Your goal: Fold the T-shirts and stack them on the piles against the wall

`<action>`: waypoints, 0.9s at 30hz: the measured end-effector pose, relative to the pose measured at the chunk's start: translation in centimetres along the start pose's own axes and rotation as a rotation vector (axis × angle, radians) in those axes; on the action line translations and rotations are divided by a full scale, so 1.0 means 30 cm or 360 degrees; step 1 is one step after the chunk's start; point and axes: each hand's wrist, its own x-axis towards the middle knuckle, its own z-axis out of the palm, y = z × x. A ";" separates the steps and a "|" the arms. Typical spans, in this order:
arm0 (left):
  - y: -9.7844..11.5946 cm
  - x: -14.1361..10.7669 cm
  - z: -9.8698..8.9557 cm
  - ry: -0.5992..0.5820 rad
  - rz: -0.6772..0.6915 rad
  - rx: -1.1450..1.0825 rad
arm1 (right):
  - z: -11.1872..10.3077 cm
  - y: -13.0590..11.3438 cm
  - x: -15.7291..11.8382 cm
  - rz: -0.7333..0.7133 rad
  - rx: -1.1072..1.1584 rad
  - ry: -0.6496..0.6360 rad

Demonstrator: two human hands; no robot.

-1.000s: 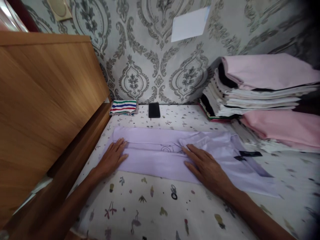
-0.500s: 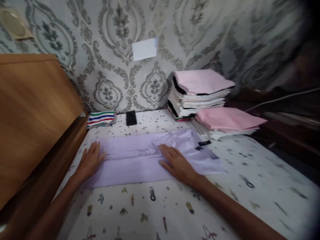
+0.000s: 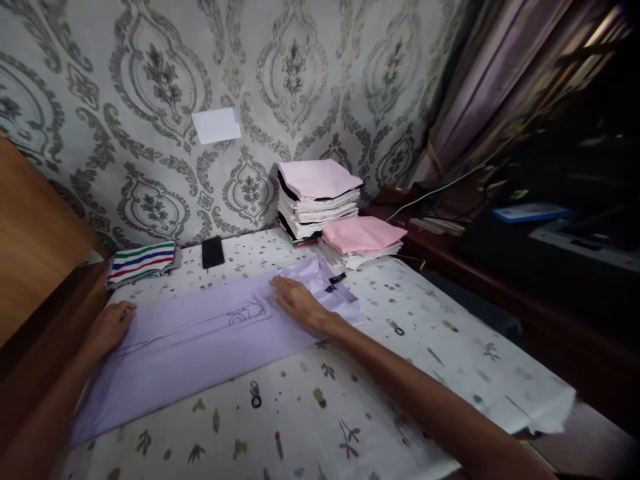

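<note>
lilac cloth (image 3: 200, 363): smooth, long folded strip, rumpled at right end. right hand (image 3: 301, 303) flat on it, unclamped; left hand (image 3: 111, 327) curled at edge, grip unclear.

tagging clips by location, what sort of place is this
Probably a room in a home: grey damask-patterned wallpaper, a purple fabric curtain, and a tall stack of folded pink, white and black cloth beyond the lilac cloth garment.

Head-worn view, forward and down at lilac garment (image 3: 210, 357)
</note>
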 end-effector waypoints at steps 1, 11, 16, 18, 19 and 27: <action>0.007 0.003 -0.009 -0.0031 -0.0030 0.0000 | -0.001 0.016 0.023 0.0038 -0.0082 -0.0014; 0.042 0.018 -0.035 -0.0040 -0.0357 -0.0346 | 0.034 0.102 0.076 0.0243 -0.0377 -0.0174; 0.080 -0.012 -0.086 -0.0036 -0.0443 -0.0655 | 0.042 0.142 0.082 0.0243 -0.0352 -0.0176; 0.058 -0.011 -0.093 -0.0052 -0.0519 -0.0696 | 0.056 0.162 0.091 0.0232 -0.0362 -0.0096; 0.040 -0.009 -0.094 -0.0066 -0.0555 -0.0726 | 0.064 0.165 0.096 0.0213 -0.0365 -0.0034; -0.045 -0.011 -0.061 -0.0132 -0.0701 -0.0949 | 0.150 -0.292 0.047 -0.0460 -0.0021 -0.0046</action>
